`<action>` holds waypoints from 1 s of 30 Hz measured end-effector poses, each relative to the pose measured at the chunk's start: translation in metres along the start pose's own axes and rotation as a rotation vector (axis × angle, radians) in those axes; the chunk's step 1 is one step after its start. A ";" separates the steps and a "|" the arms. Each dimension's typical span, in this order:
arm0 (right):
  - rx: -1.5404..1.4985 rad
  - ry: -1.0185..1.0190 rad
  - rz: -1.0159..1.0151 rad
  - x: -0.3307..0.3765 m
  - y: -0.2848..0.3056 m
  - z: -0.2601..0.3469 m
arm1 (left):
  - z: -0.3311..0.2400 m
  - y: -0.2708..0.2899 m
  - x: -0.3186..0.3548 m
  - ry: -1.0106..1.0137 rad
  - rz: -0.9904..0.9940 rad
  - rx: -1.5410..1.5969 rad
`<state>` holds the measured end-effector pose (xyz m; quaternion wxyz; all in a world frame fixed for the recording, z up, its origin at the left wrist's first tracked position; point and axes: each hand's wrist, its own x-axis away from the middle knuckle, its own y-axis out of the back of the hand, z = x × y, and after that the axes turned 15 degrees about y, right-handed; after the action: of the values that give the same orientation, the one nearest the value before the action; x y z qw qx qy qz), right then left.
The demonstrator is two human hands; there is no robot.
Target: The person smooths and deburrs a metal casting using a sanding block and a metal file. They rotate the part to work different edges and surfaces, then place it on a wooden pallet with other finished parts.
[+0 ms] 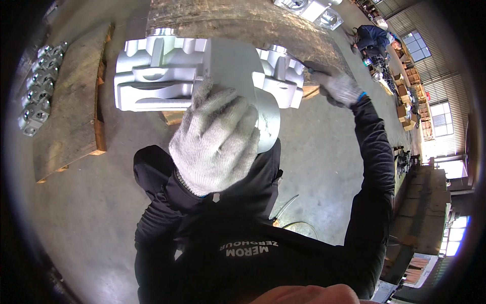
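Note:
A large silver metal casting (pixel 235 63), with ribs and round bores, rests at the near edge of a worn wooden surface. My left hand (pixel 215 137), in a pale knit glove, is closed on the near side of its smooth middle part; the fingertips curl against the metal. To the right, my right hand (pixel 341 88), gloved alike, is closed round a slim dark hand tool (pixel 315 67). The tool points left toward the casting's right ribbed block (pixel 283 76). Its exact kind is unclear, and whether its tip touches the metal cannot be made out.
The wooden surface (pixel 228 17) carries another silver casting (pixel 316 12) at the far right. At left, several castings (pixel 38 91) line up beside a wooden pallet (pixel 71 101). Another person (pixel 374 38) bends among parts at the far right, near cardboard boxes (pixel 403 104). A thin hose (pixel 301 225) lies on the concrete floor.

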<state>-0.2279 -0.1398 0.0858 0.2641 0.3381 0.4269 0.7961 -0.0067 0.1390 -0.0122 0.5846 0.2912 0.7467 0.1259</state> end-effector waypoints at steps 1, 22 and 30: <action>-0.019 0.039 0.025 -0.001 -0.003 0.001 | -0.001 -0.001 -0.001 -0.006 -0.024 0.007; 0.103 0.561 0.044 -0.023 -0.042 0.037 | -0.013 0.001 0.000 0.040 -0.017 -0.030; 0.259 0.706 -0.193 -0.035 -0.065 0.058 | -0.024 -0.001 -0.013 0.067 -0.109 0.008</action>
<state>-0.1530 -0.1039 0.0426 0.1298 0.0319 0.6183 0.7745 -0.0280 0.1346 0.0042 0.5642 0.2482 0.7810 0.1005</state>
